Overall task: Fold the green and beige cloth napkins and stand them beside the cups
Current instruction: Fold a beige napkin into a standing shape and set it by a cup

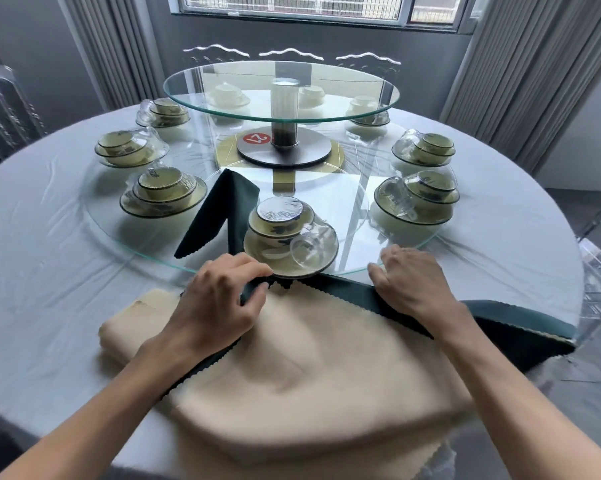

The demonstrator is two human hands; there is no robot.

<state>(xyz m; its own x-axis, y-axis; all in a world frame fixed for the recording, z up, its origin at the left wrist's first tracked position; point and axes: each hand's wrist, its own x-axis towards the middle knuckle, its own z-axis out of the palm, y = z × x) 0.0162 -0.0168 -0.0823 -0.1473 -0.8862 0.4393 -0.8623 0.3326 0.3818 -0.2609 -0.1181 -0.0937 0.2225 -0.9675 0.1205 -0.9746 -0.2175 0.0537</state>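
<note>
A person's two bare arms reach over a round table [49, 271] covered in a pale grey cloth. Spread at the near edge lies a beige napkin [309, 375], with a green napkin [354, 296] under it showing as a dark scalloped border along its far sides. The left hand [219, 299] pinches the green edge between thumb and curled fingers, close to the front plate. The right hand [409, 282] rests on the green edge farther right, fingers bent; whether it grips the cloth or only presses it is hard to tell.

Just beyond the hands, on a wide glass disc [361, 209], sits a place setting [288, 233]: a plate with stacked bowls and a clear glass cup lying on its side, all under wrap. Beside it to the left, a folded green napkin [229, 213] stands upright in a peaked shape. More wrapped settings ring the disc. A smaller raised glass turntable [281, 95] stands at the centre.
</note>
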